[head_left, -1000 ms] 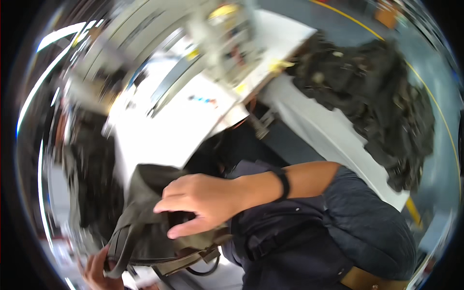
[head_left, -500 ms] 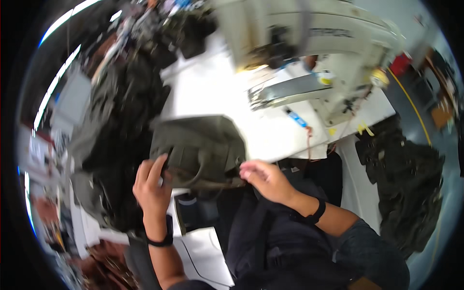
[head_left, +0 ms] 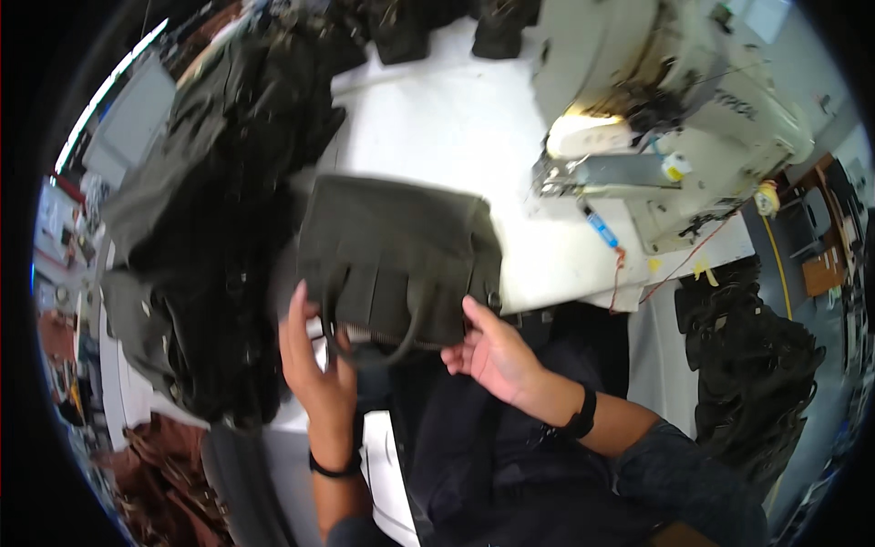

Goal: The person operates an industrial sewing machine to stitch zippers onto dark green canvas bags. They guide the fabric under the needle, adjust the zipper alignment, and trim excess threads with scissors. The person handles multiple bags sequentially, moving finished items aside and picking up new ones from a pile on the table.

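Note:
A dark olive handbag [head_left: 387,242] lies at the near edge of the white table, its two looped handles and zipped opening toward me. My right hand [head_left: 501,360] pinches the near right corner of the bag between thumb and fingers. At the near left corner is my left hand [head_left: 319,365], its fingers stretched up along the side and apart from the thumb. Those fingertips are close to the bag's edge; whether they press on it is hard to see. Part of the zipper [head_left: 365,335] shows between the handles. The bag's far underside is hidden.
A big heap of dark bags [head_left: 210,237] fills the left side. The sewing machine [head_left: 693,118] stands at the right, with a blue-handled tool [head_left: 600,226] on a cord beside it. More dark bags [head_left: 747,365] hang at the right. Brown bags [head_left: 164,474] lie lower left.
The view has swung, so the machine sits farther right. The handbag shows more of its broad side. My left hand's fingers have slid from its face to its left edge; my right hand stays at its corner.

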